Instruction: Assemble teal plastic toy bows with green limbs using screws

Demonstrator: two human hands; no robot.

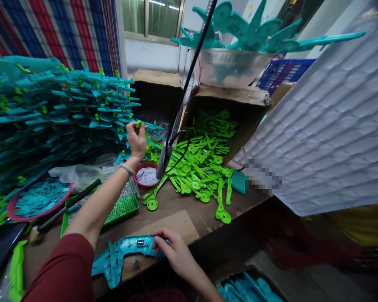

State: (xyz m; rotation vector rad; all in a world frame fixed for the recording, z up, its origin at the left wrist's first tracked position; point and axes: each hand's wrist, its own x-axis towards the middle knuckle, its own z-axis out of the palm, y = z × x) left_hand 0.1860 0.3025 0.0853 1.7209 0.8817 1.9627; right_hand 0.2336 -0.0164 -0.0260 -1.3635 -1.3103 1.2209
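Observation:
My left hand (136,141) is stretched out over the bench, its fingers pinched on a small green plastic piece (139,124). Beside it rises the stack of teal plastic parts (69,109), with small green bits sticking out between the layers. At the bench's near edge, my right hand (173,248) grips one end of a curved teal plastic shell (135,245). The shell lies with its inner side up, and a small dark and silvery part shows inside it. A thin wire and a tiny component hang by its lower edge.
Green plastic parts (195,167) spill from a cardboard box (255,98). A red bowl (147,164) of whitish pieces, a green tray (126,207) and a pink basin (12,209) stand leftward. A lamp arm (189,71) crosses mid-bench. White quilted material (321,117) hangs right.

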